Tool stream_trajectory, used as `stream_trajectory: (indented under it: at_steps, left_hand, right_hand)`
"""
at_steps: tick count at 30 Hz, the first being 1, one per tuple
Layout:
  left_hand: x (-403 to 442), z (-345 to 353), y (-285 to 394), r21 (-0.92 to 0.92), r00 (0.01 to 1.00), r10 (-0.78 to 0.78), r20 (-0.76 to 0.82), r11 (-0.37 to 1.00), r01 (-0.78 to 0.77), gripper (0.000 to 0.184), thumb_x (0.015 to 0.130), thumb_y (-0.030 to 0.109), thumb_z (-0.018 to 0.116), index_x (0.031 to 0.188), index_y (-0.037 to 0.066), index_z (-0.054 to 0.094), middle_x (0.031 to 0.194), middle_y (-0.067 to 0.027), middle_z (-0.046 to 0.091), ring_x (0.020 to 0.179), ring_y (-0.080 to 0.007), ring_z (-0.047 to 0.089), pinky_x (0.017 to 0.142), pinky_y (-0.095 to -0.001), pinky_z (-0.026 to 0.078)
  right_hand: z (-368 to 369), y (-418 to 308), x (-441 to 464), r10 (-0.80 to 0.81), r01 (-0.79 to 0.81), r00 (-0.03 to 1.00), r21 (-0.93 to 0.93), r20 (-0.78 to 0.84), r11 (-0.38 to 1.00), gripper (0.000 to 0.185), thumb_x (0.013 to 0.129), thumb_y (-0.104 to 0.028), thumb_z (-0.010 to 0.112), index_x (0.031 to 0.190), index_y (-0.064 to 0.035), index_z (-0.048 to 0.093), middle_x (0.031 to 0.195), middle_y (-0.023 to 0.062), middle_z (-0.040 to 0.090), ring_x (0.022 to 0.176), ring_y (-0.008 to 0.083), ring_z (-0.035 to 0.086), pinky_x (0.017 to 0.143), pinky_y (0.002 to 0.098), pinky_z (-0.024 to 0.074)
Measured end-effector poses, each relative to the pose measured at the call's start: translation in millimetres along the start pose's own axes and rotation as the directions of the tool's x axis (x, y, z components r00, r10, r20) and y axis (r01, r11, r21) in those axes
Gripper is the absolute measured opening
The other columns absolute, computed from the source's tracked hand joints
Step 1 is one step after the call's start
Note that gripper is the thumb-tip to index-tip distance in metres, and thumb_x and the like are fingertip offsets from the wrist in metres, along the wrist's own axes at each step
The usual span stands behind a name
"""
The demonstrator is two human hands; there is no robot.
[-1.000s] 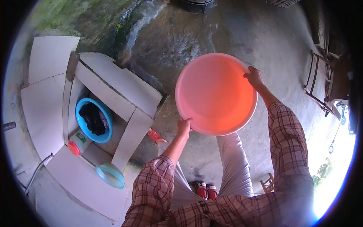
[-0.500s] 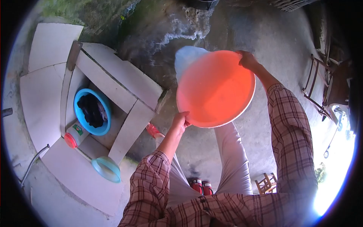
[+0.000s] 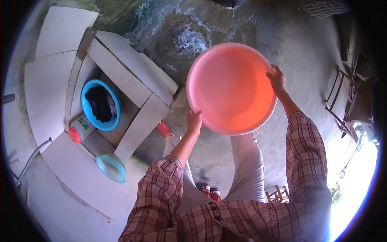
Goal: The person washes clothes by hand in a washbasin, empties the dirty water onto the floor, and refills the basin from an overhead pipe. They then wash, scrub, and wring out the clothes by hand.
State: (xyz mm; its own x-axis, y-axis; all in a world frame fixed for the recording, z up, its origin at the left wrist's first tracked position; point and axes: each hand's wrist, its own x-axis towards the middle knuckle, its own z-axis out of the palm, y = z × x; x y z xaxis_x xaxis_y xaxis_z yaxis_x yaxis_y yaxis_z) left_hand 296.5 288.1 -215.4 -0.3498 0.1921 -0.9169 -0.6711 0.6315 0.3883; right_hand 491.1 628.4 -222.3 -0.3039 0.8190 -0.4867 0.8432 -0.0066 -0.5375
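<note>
A large pink-orange plastic basin (image 3: 229, 88) is held up in front of me, its inside facing me. No water pools in the part of it I can see. My left hand (image 3: 194, 121) grips its rim at the lower left, thumb over the edge. On the right side of the rim, my right hand (image 3: 277, 82) is closed, with fingers partly hidden behind the wall. Beyond the basin, water (image 3: 191, 39) splashes and spreads over the wet concrete floor (image 3: 278, 36).
To the left, a tiled sink (image 3: 133, 133) holds a blue basin (image 3: 117, 101) of dark clothes. A clear jar with a red lid (image 3: 75, 134) lies beside it. A pale green bowl (image 3: 111, 167) sits on the sink's edge. Wooden chairs (image 3: 336, 101) stand at the right.
Water was pouring off the basin's far left edge; now it splashes on the floor. The basin has tipped back toward me, showing more of its inside.
</note>
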Motion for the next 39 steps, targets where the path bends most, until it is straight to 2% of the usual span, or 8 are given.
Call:
stream_trajectory:
  at_steps: [7,11,17,29,31,33,37,39]
  left_hand:
    - [-21.6,24.6,-23.2,-0.215,0.994,-0.106,-0.001,0.971,0.104,0.033,0.081,0.015,0.059,0.106,0.000,0.044,0.100,-0.0151,0.057,0.083,-0.0248,0.062,0.060,-0.0368,0.055]
    - [-21.7,35.6,-63.1,-0.280,0.989,-0.145,-0.026,0.951,0.132,0.033,0.084,0.013,0.056,0.113,0.000,0.047,0.101,-0.0145,0.060,0.079,-0.0231,0.064,0.066,-0.0379,0.055]
    - [-45.1,15.8,-72.0,-0.245,0.976,-0.156,-0.152,0.963,0.115,0.031,0.083,0.015,0.057,0.110,0.000,0.052,0.099,-0.0136,0.062,0.081,-0.0244,0.065,0.068,-0.0389,0.055]
    - [-140.6,-139.1,-212.5,-0.029,0.999,-0.038,-0.035,0.999,0.037,0.029,0.084,0.012,0.055,0.110,-0.001,0.054,0.096,-0.0155,0.063,0.077,-0.0251,0.065,0.060,-0.0356,0.056]
    - [-170.1,-158.7,-237.4,-0.223,0.990,-0.092,-0.106,0.973,0.067,0.029,0.084,0.011,0.057,0.109,-0.002,0.054,0.092,-0.0144,0.063,0.072,-0.0224,0.064,0.057,-0.0343,0.056]
    - [-202.7,-183.2,-255.5,-0.151,0.976,-0.166,-0.143,0.978,0.144,0.028,0.083,0.011,0.057,0.108,-0.002,0.054,0.090,-0.0141,0.062,0.070,-0.0212,0.064,0.056,-0.0349,0.056]
    - [-236.7,-234.2,-329.0,-0.194,0.914,-0.284,-0.290,0.953,0.234,0.031,0.077,0.019,0.063,0.103,0.004,0.053,0.081,-0.0095,0.059,0.060,-0.0169,0.057,0.046,-0.0339,0.050]
    - [-241.7,-267.9,-377.2,-0.246,0.891,-0.311,-0.331,0.940,0.237,0.027,0.078,0.018,0.062,0.099,0.003,0.056,0.081,-0.0110,0.060,0.061,-0.0192,0.059,0.047,-0.0368,0.051]
  right_hand:
    - [-15.2,-13.9,16.5,-0.158,0.165,0.986,-0.156,0.060,0.974,0.045,0.076,-0.021,0.065,0.118,-0.0132,0.052,0.099,0.0179,0.064,0.090,0.0325,0.062,0.077,0.0399,0.0489]
    - [-23.0,-7.6,10.0,-0.143,0.148,0.984,-0.038,0.103,0.988,0.044,0.076,-0.020,0.065,0.118,-0.0128,0.052,0.098,0.0184,0.064,0.090,0.0334,0.062,0.077,0.0408,0.0490]
    - [-16.7,-12.0,-35.5,-0.164,0.167,0.983,-0.027,0.083,0.986,0.044,0.076,-0.017,0.065,0.118,-0.0119,0.052,0.099,0.0179,0.064,0.090,0.0333,0.062,0.076,0.0415,0.0491]
    - [64.0,30.5,-235.5,-0.162,0.164,0.979,-0.010,0.122,0.986,0.046,0.074,-0.018,0.065,0.118,-0.0098,0.052,0.092,0.0180,0.063,0.085,0.0333,0.062,0.075,0.0395,0.0489]
    - [105.7,75.6,-257.7,-0.362,0.364,0.931,-0.057,0.040,0.930,0.047,0.074,-0.019,0.065,0.117,-0.0064,0.051,0.094,0.0185,0.063,0.087,0.0344,0.061,0.075,0.0404,0.0487]
    - [128.4,82.9,-295.8,-0.544,0.535,0.839,-0.183,-0.002,0.825,0.048,0.074,-0.021,0.065,0.118,-0.0074,0.049,0.091,0.0208,0.062,0.083,0.0369,0.060,0.073,0.0435,0.0482]
    - [170.5,70.4,-364.9,-0.021,0.074,0.905,-0.109,0.424,0.991,0.044,0.077,-0.021,0.058,0.119,-0.0141,0.045,0.097,0.0221,0.061,0.082,0.0419,0.060,0.075,0.0482,0.0469]
    - [196.0,60.7,-391.2,-0.019,0.071,0.879,-0.091,0.477,0.993,0.049,0.074,-0.020,0.063,0.119,-0.0088,0.047,0.094,0.0230,0.062,0.088,0.0403,0.059,0.078,0.0457,0.0468]
